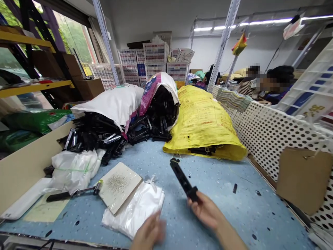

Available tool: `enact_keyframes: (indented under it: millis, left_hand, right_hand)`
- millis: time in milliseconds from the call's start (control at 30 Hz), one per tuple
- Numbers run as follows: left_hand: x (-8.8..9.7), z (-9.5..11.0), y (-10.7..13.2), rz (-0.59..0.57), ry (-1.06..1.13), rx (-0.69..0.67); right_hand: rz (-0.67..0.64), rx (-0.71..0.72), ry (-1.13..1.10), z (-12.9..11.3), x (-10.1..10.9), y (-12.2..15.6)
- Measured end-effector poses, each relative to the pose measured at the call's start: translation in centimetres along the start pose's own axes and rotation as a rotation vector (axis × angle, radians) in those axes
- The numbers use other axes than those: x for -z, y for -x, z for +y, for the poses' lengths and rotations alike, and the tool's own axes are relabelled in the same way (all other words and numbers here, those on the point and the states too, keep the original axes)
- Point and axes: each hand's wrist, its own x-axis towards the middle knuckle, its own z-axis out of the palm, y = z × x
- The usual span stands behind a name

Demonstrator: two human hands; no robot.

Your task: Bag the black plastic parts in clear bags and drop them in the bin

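Note:
My right hand [206, 211] grips the near end of a long black plastic part [183, 180], which points away and up over the blue table [221, 180]. My left hand [149, 232] is blurred at the bottom edge, just over the near corner of a white plastic bag [135, 210], and its fingers do not show clearly. A worn board [118, 185] with small pins scattered on it lies left of the bag. A small hammer [73, 193] with a black handle rests beside the board.
A heap of black parts [109, 133] spills from white sacks [111, 102] at the back. A yellow sack [203, 123] lies to the right. A perforated white panel [267, 135] and cardboard [303, 178] line the right edge. People sit beyond it.

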Motion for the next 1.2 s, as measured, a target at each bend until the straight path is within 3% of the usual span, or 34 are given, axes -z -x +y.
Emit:
enact_keyframes:
  millis: [67, 133, 200, 333, 433, 600, 733, 833, 967, 1067, 1133, 1200]
  left_hand:
    - [-2.7, 0.9, -1.6, -0.094, 0.216, -0.119]
    - [-5.0, 1.5, -2.5, -0.196, 0.516, -0.267]
    - [-6.7, 1.8, -2.4, -0.27, 0.648, -0.341]
    - [-8.5, 1.9, -0.7, -0.406, 0.507, -0.279]
    - [-9.1, 2.3, -0.2, -0.396, 0.447, -0.236]
    - [-8.3, 3.9, -1.6, -0.304, 0.595, -0.16]
    - [-7.1, 4.5, -2.4, -0.34, 0.736, -0.098]
    - [-7.1, 4.3, -2.7, -0.371, 0.776, -0.05]
    - [-7.7, 4.1, -3.2, -0.448, 0.837, 0.121]
    - [-8.0, 4.4, -3.0, -0.475, 0.858, 0.206]
    - [-7.9, 4.6, -2.1, -0.346, 0.837, 0.068]
    - [-7.6, 4.6, -0.6, -0.131, 0.728, -0.209]
  right_hand:
    - [-0.137, -0.148, -0.157, 2.4, -1.2, 3.9]
    - [-0.151, -0.09, -0.076, 2.7, -2.0, 6.4]
    - [-0.049, 0.133, 0.134, 1.1, -2.1, 7.4]
    - [0.14, 0.7, 0.643, -3.9, -1.8, 6.2]
    - [0.215, 0.914, 0.874, -5.7, -2.7, 4.5]
    - [0.141, 0.844, 0.843, -4.8, -3.8, 4.4]
    - [-0.024, 1.187, 1.084, -2.8, -3.0, 6.4]
    - [-0.026, 1.384, 1.176, -2.0, -2.3, 6.8]
    - [-0.118, 1.447, 1.233, -2.9, -1.7, 6.2]
    - [-0.187, 1.417, 1.187, -3.6, -2.0, 6.0]
    - [-0.175, 1.339, 1.091, -3.4, -2.6, 6.3]
    - [-0.147, 1.185, 0.975, -2.6, -3.4, 6.7]
